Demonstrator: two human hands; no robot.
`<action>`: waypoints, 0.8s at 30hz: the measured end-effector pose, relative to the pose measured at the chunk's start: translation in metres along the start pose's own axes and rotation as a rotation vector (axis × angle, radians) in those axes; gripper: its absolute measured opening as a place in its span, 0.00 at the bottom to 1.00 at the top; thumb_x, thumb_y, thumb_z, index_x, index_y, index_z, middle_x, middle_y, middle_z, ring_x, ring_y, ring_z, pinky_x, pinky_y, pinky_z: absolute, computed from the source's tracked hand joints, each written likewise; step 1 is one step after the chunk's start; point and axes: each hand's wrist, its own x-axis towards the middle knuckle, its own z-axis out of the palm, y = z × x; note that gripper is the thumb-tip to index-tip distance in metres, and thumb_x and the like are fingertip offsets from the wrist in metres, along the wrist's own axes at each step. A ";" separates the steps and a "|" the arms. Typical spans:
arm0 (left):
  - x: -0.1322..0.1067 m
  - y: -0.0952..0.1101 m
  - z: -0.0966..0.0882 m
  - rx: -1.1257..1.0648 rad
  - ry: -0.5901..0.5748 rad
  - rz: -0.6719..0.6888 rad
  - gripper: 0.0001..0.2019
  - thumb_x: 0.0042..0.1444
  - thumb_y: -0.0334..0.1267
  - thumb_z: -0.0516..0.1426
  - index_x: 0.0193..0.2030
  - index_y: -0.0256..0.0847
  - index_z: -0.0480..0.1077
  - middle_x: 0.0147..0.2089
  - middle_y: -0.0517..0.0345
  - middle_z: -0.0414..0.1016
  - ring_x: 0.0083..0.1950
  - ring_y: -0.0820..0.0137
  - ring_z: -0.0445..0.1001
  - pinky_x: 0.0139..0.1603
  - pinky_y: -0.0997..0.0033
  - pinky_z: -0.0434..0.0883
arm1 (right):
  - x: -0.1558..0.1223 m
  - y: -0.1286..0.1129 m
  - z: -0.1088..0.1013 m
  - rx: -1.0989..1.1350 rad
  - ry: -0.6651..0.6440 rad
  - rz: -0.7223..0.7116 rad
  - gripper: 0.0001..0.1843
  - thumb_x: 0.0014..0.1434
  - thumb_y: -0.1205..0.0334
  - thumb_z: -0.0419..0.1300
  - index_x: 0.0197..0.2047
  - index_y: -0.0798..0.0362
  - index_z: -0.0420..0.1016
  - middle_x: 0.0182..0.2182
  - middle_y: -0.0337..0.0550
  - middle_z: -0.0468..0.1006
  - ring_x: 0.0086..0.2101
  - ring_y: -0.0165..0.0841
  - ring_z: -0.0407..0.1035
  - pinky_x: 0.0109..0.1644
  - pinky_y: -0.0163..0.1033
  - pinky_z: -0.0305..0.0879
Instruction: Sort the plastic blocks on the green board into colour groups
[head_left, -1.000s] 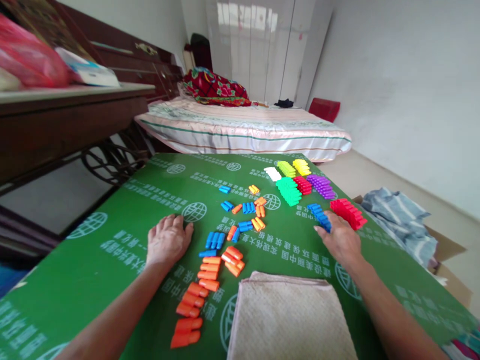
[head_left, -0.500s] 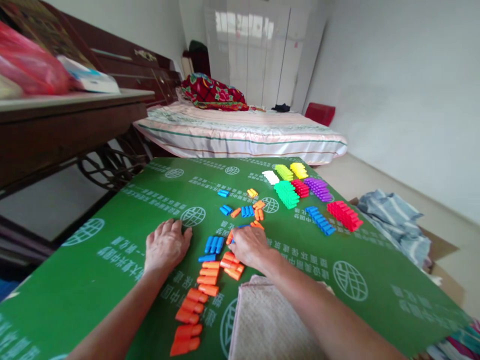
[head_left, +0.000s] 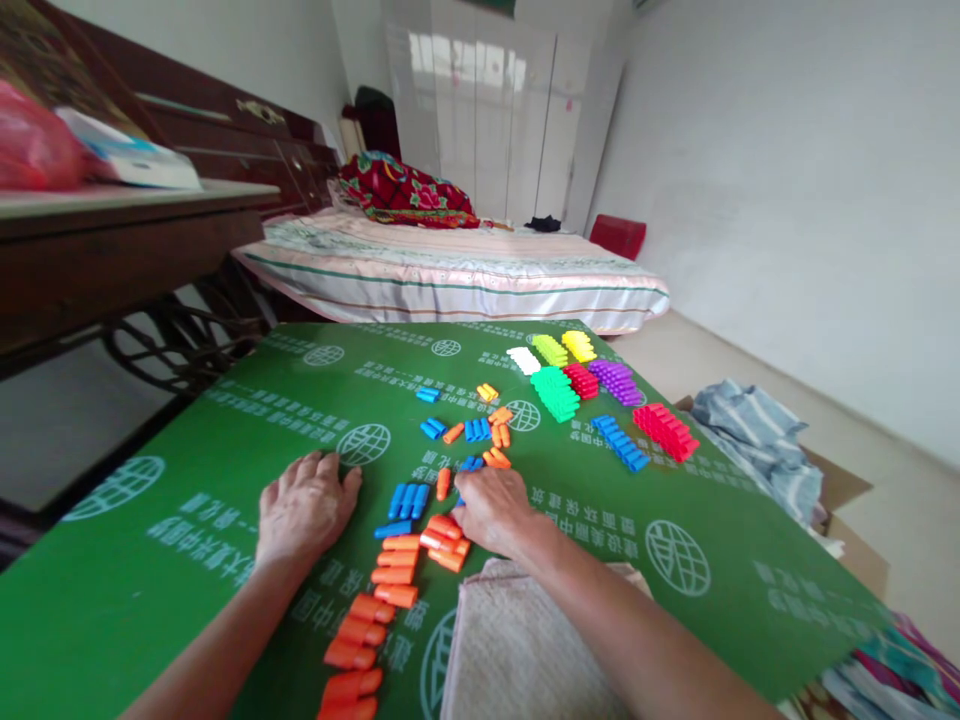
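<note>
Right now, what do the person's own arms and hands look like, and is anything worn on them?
Both forearms are bare up to the picture's edge: no sleeves in view. The left hand and right hand wear no gloves. No watch, bracelet or ring shows on either, though the fingers are too small to be sure.

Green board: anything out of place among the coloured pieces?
Yes. Far groups lie in tidy single-colour rows, like the red row, but blue and orange pieces lie scattered and mixed beyond the right hand.
</note>
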 end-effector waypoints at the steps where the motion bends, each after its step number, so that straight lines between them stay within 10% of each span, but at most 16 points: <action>1: -0.001 0.000 0.000 0.003 0.000 0.000 0.30 0.62 0.51 0.37 0.59 0.31 0.61 0.65 0.39 0.59 0.67 0.49 0.54 0.65 0.46 0.57 | -0.003 0.001 0.000 -0.006 0.000 -0.004 0.14 0.59 0.56 0.57 0.45 0.51 0.77 0.42 0.47 0.82 0.45 0.38 0.75 0.46 0.40 0.69; 24: -0.008 0.001 0.007 0.004 0.059 0.007 0.26 0.62 0.48 0.41 0.59 0.33 0.63 0.65 0.40 0.61 0.67 0.51 0.56 0.65 0.47 0.58 | 0.004 0.026 -0.007 -0.061 0.122 -0.022 0.10 0.57 0.59 0.61 0.42 0.50 0.76 0.45 0.44 0.78 0.50 0.38 0.68 0.51 0.40 0.61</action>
